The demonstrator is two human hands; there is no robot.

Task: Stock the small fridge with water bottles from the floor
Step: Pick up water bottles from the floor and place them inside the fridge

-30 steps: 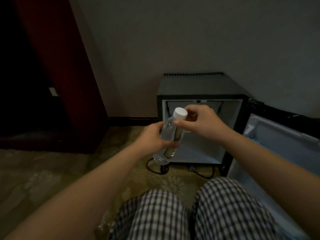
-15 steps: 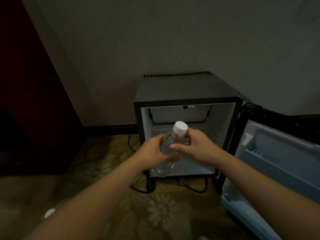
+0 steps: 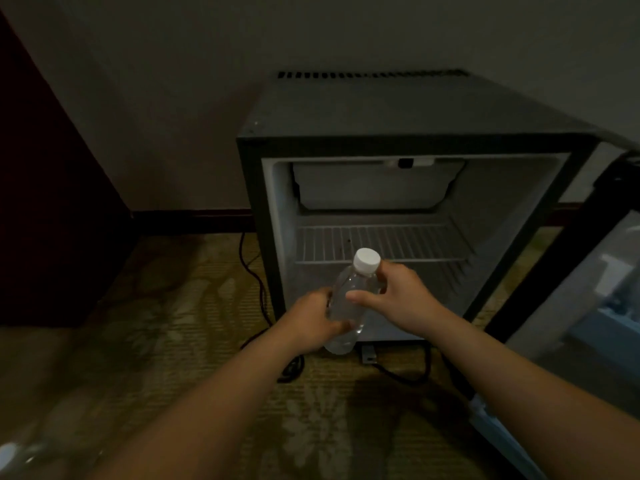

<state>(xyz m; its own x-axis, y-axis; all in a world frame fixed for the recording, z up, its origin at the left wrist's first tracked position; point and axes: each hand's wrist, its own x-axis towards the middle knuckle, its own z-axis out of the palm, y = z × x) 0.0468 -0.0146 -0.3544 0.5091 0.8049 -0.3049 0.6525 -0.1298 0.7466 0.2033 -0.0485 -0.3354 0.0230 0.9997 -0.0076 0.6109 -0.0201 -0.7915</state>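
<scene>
Both hands on clear water bottle (image 3: 349,299) w/ white cap, held tilted in front of open small fridge (image 3: 408,133): left hand (image 3: 308,325) grips lower body, right hand (image 3: 398,299) pinches near neck. Blurry shape bottom-left, maybe another bottle (image 3: 14,452)

The left forearm (image 3: 214,403) and right forearm (image 3: 502,368) are bare and stretched forward, converging at the centre. The left hand (image 3: 310,329) curls round the lower body of a bottle (image 3: 353,287), with the thumb across its front. The right hand (image 3: 401,299) grips higher up, with the thumb on the near side and the fingers (image 3: 384,273) by the neck.
</scene>
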